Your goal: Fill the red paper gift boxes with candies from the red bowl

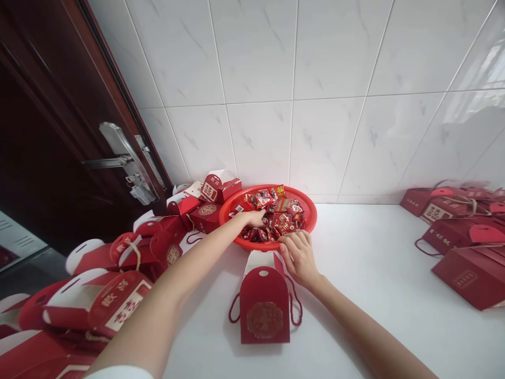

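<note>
My left hand [254, 217] reaches into a red plastic basket [310, 202] of wrapped sweets [286, 221]. Its fingers are bent down among the wrappers, and whatever they hold is hidden. At the basket's near right rim is my right hand [300, 258], its fingers curled over the edge and the thumb below. Just in front of the basket stands a dark red gift box [265, 305] with an open top and a cord loop hanging at each side. A round gold emblem marks its front; the inside cannot be seen.
Several red and white gift boxes [118, 300] crowd the left side, beside my left forearm. More closed red boxes [467, 273] stand on the white table [379, 295] at the right. A tiled wall [331, 147] rises behind, and a dark door [51, 105] is at the left.
</note>
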